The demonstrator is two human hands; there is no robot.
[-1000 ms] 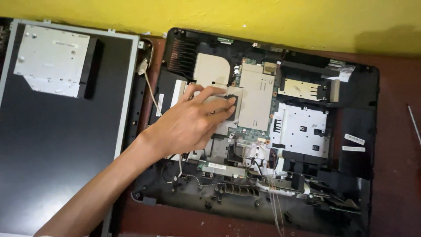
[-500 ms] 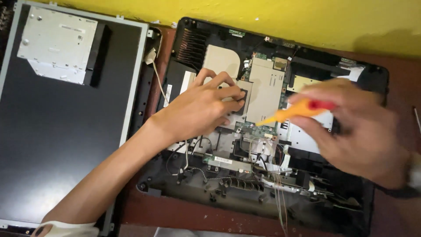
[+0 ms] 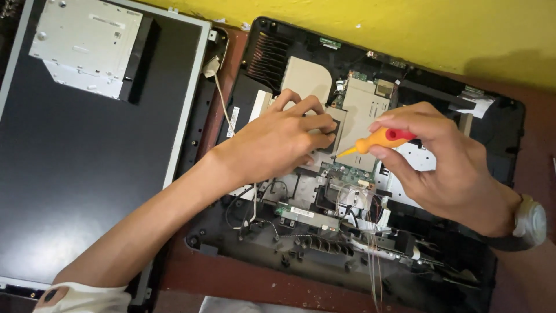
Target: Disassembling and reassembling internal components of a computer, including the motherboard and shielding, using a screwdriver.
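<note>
An opened black computer chassis (image 3: 509, 133) lies flat on a reddish-brown table (image 3: 231, 278) against a yellow wall (image 3: 405, 29), its back cover off and its insides bared: grey metal shielding plates, a green circuit board, loose thin wires and a ribbed heat sink at the far left corner. The left hand (image 3: 278, 142) rests on the shielding at the chassis's middle, fingers curled and pressing down on a plate. The right hand (image 3: 446, 162), a watch (image 3: 530, 223) on its wrist, pinches a small screwdriver (image 3: 376, 140) with an orange-and-red handle, tip aimed left, just beside the left fingertips. At left lies a dark display panel (image 3: 69, 174), a silver optical drive (image 3: 87, 43) on its far end.
</note>
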